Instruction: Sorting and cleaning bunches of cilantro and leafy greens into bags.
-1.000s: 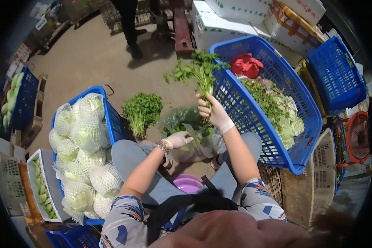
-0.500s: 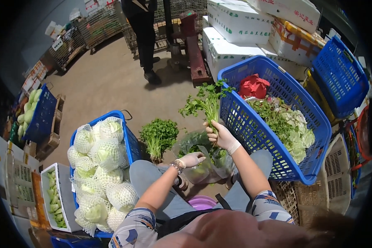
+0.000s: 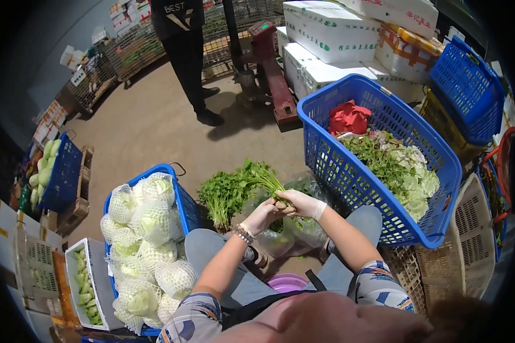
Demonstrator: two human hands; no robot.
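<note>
In front of my knees, my right hand (image 3: pixel 303 204), in a pale glove, grips a bunch of leafy green herbs (image 3: pixel 265 178) by its stems; the leaves point away to the far left. Closed at the lower stem ends is my left hand (image 3: pixel 262 217), gloved too and wearing a beaded bracelet; its fingertips meet those of the right. A standing clump of similar herbs (image 3: pixel 218 206) is on the floor just beyond my left hand, partly overlapped by the held leaves. Below my hands, a clear plastic bag (image 3: pixel 277 243) with greens inside lies between my legs.
On my left stands a blue crate (image 3: pixel 184 197) of net-wrapped cabbages (image 3: pixel 149 220). To the right, a large blue basket (image 3: pixel 357 197) holds leaf trimmings (image 3: pixel 409 186) and red wrapping. A pink basin (image 3: pixel 284 282) sits between my feet. Ahead, a person (image 3: pixel 183 51) stands beside a dark red scale (image 3: pixel 273 80).
My right hand has lowered the herbs toward me and tipped their leaves leftward. My left hand has risen to meet the stems. The person ahead has shifted slightly left in view.
</note>
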